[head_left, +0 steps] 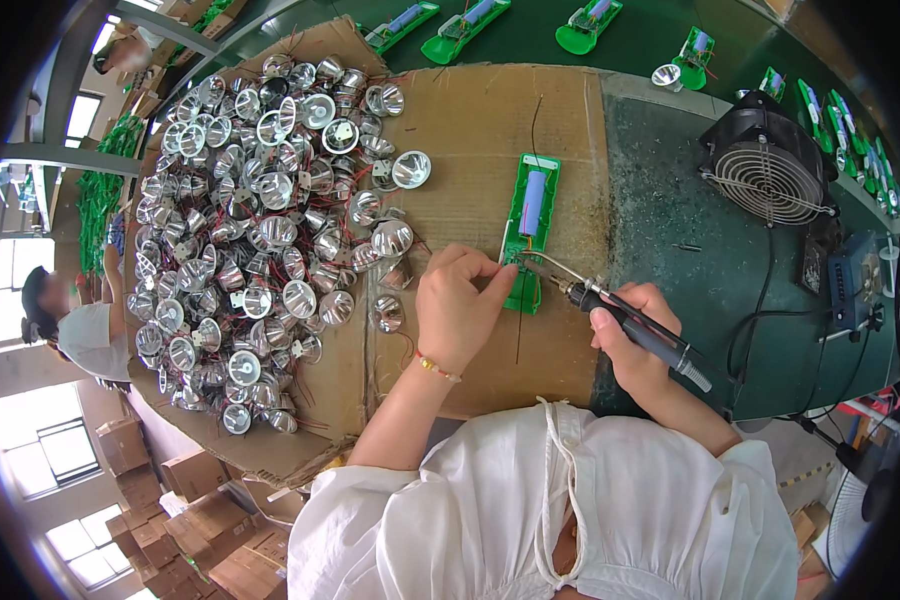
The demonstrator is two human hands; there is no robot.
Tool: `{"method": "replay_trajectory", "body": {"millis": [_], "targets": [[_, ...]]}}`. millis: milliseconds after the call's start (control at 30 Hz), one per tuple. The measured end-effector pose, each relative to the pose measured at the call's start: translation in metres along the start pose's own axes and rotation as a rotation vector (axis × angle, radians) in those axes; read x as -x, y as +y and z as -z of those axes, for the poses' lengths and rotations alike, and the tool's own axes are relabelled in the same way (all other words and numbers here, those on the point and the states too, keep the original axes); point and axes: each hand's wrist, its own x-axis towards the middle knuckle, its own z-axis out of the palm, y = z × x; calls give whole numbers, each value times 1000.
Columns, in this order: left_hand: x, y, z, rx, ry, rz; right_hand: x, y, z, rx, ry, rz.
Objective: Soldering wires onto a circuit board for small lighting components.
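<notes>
Both hands work mid-desk: left hand [458,308] pinches the green board [528,232]; right hand [631,340] is clamped on the soldering iron [625,318].

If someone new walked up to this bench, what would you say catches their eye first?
Most likely the big heap of shiny silver reflector cups with red and black wires, piled on cardboard at the left. Next, at the centre, the left hand steadies a green circuit board carrying a pale purple cylindrical cell, while the right hand holds a soldering iron with its tip at the board. A black fan stands at the upper right.
</notes>
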Motion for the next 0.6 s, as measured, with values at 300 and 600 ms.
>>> {"method": "replay_trajectory", "body": {"millis": [300,600], "targets": [[-4,0,-1,-53,12,-20,0,-2,1,-28,-26,-85],[-5,-1,0,-2,-8,17,5,-12,10,-128,75,-130]]}}
